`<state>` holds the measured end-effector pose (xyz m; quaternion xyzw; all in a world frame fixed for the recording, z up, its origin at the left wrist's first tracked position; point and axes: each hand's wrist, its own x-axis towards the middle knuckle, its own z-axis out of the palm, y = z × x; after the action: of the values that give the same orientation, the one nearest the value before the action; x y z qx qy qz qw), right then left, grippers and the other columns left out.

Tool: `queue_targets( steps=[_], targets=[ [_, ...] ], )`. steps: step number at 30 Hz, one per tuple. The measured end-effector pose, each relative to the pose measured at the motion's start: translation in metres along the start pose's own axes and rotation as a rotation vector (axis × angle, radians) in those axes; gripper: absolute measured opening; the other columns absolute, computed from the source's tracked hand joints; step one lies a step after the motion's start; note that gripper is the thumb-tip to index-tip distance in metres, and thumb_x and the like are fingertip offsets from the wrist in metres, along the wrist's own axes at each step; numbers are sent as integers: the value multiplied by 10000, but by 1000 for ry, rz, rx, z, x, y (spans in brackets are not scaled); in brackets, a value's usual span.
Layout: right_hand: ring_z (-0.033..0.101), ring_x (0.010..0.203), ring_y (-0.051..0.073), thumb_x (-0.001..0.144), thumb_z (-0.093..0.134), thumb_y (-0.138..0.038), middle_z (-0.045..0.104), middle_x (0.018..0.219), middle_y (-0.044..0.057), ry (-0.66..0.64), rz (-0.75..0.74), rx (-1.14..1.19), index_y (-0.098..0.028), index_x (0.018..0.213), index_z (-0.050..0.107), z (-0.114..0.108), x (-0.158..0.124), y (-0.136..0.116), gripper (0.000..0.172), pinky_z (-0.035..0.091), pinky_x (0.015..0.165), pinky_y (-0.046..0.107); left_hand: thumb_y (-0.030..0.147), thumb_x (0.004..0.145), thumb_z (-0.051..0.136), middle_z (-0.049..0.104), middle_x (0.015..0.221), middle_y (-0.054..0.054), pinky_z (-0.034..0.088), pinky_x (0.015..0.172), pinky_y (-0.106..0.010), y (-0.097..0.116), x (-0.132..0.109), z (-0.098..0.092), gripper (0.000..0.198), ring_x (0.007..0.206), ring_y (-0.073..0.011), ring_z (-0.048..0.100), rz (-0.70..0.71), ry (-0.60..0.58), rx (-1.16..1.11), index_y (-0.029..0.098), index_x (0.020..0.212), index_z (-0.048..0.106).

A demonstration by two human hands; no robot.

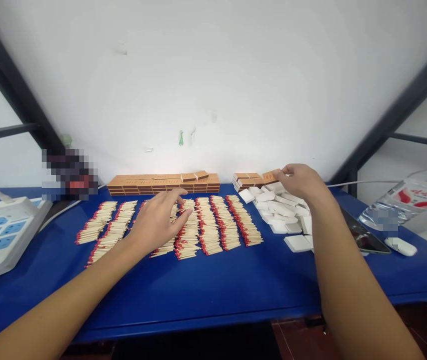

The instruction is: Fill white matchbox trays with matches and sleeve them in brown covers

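Note:
Pinched in the fingers of my right hand [301, 181] is an orange matchbox [271, 175], tilted at the right end of a small stack of matchboxes [249, 181]. Whether it has an inner tray cannot be seen. Just in front of that hand lies a loose heap of white matchbox trays [279, 207]. My left hand [161, 220] hovers over rows of red-tipped matches [208, 225], thumb and fingers apart, nothing in it. It hides part of the rows behind it. Against the wall runs a long stacked block of orange matchboxes [146, 183], two loose ones on top.
A white power strip [7, 235] stands on the left of the blue table [206, 295]. On the right are a dark tablet-like device [365, 235], a white mouse [401, 246] and a tilted clear plastic bottle [404, 197]. Black metal frame bars slope down at both sides.

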<state>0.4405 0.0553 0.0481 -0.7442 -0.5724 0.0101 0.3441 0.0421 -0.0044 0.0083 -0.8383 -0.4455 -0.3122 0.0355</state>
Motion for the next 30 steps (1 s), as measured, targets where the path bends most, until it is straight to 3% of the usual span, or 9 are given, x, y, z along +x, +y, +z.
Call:
queue_targets(
  steps=[2, 5, 9, 12, 16, 19, 22, 30],
  targets=[
    [666, 930, 359, 893, 730, -315, 688, 810, 121, 67, -44, -7, -261, 651, 580, 6, -3, -8, 289, 491, 873, 529, 452, 1014, 588, 762, 1156, -74, 548, 987, -460, -3, 5, 0, 336, 1131, -297, 709, -11, -5, 7, 237, 1271, 612],
    [682, 873, 321, 888, 714, -360, 729, 837, 114, 105, -110, 103, -247, 709, 632, 17, -11, -26, 228, 515, 820, 471, 452, 1003, 590, 760, 1209, -103, 528, 1028, -472, -11, 26, -1, 312, 1179, -313, 684, -3, -69, 60, 210, 1183, 671],
    [683, 720, 245, 894, 705, -454, 750, 763, 88, -37, -120, 412, -216, 737, 678, 40, -23, -48, 286, 503, 672, 363, 466, 1014, 554, 747, 1258, -141, 505, 1033, -461, -25, 81, 4, 404, 1217, -328, 648, -15, -177, 214, 171, 1254, 689],
    [707, 735, 231, 894, 715, -464, 766, 777, 78, -99, -103, 503, -209, 788, 690, 60, -30, -57, 277, 514, 677, 333, 521, 997, 566, 732, 1270, -189, 503, 987, -443, -36, 123, 18, 484, 1198, -350, 648, -34, -220, 249, 128, 1245, 700],
    [719, 785, 224, 905, 709, -429, 780, 835, 70, -92, -93, 478, -211, 818, 682, 74, -35, -62, 236, 525, 709, 325, 604, 960, 587, 754, 1074, -196, 512, 884, -417, -50, 156, 45, 524, 1016, -337, 681, -11, -298, 262, 117, 1065, 753],
    [713, 780, 221, 914, 703, -425, 775, 826, 62, -80, -110, 453, -213, 812, 681, 74, -37, -63, 236, 525, 725, 330, 580, 951, 604, 750, 1010, -166, 508, 877, -393, -59, 165, 61, 465, 975, -309, 669, 24, -327, 246, 146, 989, 768],
    [725, 795, 226, 919, 703, -422, 782, 834, 66, -77, -109, 470, -213, 802, 682, 74, -38, -62, 241, 533, 744, 335, 535, 965, 597, 739, 1072, -158, 503, 910, -385, -65, 166, 68, 426, 1012, -299, 660, 51, -329, 222, 153, 1029, 773],
    [691, 614, 163, 963, 698, -424, 818, 836, 80, -224, 41, 605, -196, 824, 667, 101, -23, -70, 269, 522, 623, 271, 488, 1009, 577, 684, 1162, -167, 466, 1044, -415, -82, 142, 42, 403, 1148, -316, 618, 107, -307, 166, 143, 1130, 748]
  ],
)
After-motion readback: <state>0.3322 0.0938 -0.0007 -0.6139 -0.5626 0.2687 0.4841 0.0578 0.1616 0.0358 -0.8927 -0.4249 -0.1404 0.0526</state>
